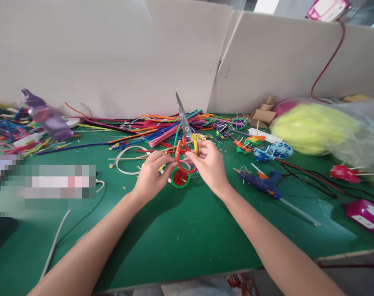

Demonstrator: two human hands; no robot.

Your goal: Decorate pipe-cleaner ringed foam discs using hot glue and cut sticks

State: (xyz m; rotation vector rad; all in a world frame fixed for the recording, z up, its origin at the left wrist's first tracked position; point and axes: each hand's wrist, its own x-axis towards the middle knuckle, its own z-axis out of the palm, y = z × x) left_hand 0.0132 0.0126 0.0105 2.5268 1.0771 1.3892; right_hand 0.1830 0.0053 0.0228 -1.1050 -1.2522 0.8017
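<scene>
My right hand (pixel 209 164) grips scissors (pixel 186 129) by their red and yellow handles, with the blades pointing up and away, close together. To its left, my left hand (pixel 154 172) is closed, fingertips together near the scissor handles; it pinches a thin stick (pixel 125 159) that reaches out to the left. Between and just below the hands is a small round red piece with a green rim (pixel 180 178). A white ring (pixel 121 164) lies on the green table behind my left hand.
Colourful pipe cleaners (pixel 162 129) lie along the back wall. On the left are a purple bottle (pixel 49 119) and a white cable (pixel 59 238). A blue glue gun (pixel 262 183), blue decorated pieces (pixel 281 150) and yellow bagged material (pixel 313 127) are at the right.
</scene>
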